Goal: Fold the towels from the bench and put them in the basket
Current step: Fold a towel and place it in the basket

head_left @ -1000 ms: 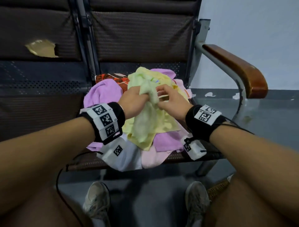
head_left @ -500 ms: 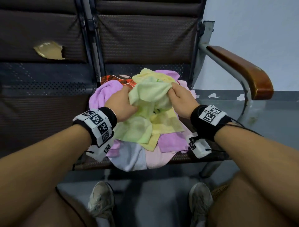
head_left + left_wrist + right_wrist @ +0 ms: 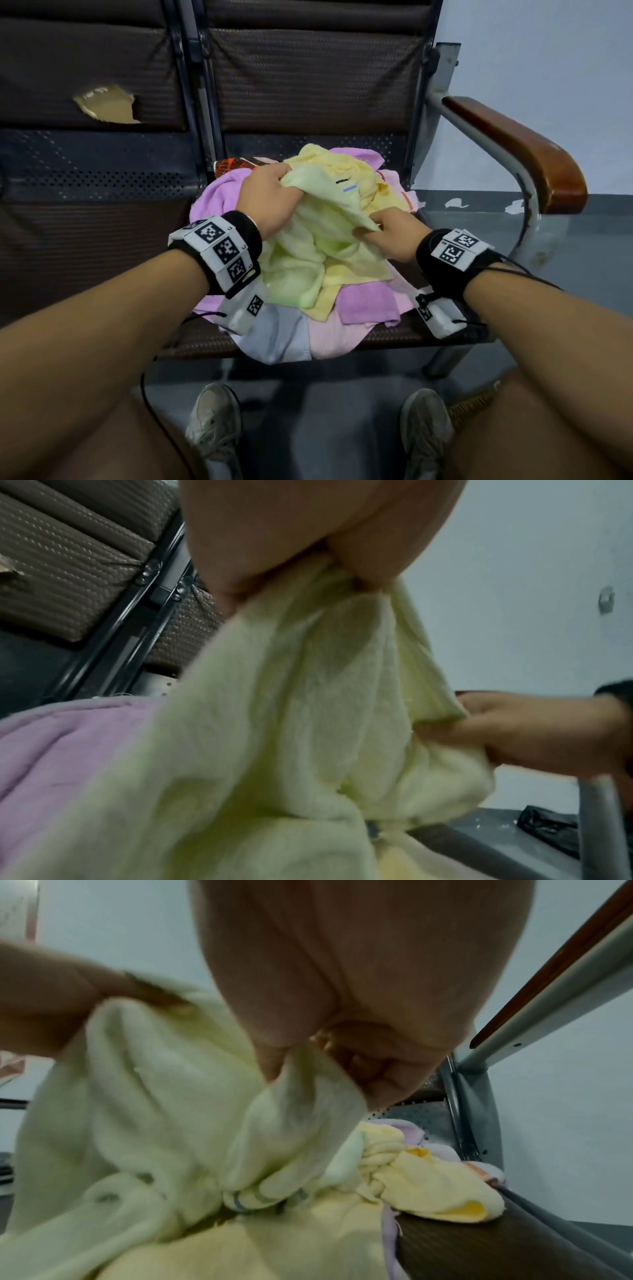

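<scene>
Heap of towels (image 3: pixel 359 301) on bench seat (image 3: pixel 205 339), armrest (image 3: pixel 513 150) to its right.

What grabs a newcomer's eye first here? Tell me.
Both hands, left hand and right hand, grip a pale green towel held above a heap of pink, yellow and purple towels on the bench seat. Left of it, a torn hole gapes in the neighbouring backrest.

Around the towel pile (image 3: pixel 359 301) on the bench seat, the backrest (image 3: pixel 308 78) blocks the far side and the wooden armrest (image 3: pixel 520 150) bars the right, while above and the near edge lie open.
</scene>
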Available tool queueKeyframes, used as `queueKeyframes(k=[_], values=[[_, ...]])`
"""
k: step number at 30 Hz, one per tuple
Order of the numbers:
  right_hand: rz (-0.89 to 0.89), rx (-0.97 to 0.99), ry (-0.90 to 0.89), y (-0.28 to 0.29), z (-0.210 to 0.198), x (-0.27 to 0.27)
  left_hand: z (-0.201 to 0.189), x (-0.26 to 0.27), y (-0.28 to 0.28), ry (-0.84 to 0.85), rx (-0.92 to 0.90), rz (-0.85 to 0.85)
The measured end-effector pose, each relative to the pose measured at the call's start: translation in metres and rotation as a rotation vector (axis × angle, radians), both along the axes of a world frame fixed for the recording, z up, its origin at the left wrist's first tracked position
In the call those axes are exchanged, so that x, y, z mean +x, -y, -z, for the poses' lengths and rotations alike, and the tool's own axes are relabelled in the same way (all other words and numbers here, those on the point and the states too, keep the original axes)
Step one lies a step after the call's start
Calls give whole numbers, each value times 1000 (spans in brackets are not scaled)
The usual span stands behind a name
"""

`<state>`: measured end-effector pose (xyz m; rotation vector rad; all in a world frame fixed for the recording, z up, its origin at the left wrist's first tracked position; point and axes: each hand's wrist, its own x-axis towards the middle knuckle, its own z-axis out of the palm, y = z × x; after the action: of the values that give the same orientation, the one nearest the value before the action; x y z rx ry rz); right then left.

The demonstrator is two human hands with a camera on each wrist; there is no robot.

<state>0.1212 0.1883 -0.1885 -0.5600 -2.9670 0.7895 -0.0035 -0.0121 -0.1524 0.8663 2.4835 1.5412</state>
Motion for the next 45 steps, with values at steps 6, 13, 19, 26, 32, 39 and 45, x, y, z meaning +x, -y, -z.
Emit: queueKeyframes(k=[6, 13, 19, 26, 32, 39, 45], values=[[322, -7, -439, -13, -35, -6, 13, -17, 4, -112, -125, -206], [4, -55, -399, 15, -48, 1, 20, 7, -15, -141, -247, 187], [38, 34, 259, -18, -12, 22, -3, -12, -17, 256, 75, -194], [178, -211, -471, -17, -26, 25, 6, -26, -12, 341, -30, -178], [-313, -67, -305, 11, -43, 31, 4, -21, -14, 474, 135, -161], [-228, -46, 113, 38, -14, 19, -18, 11, -28, 670, 436, -4], [-35, -218, -87, 64, -2, -12, -28, 30, -32, 747, 507, 178]])
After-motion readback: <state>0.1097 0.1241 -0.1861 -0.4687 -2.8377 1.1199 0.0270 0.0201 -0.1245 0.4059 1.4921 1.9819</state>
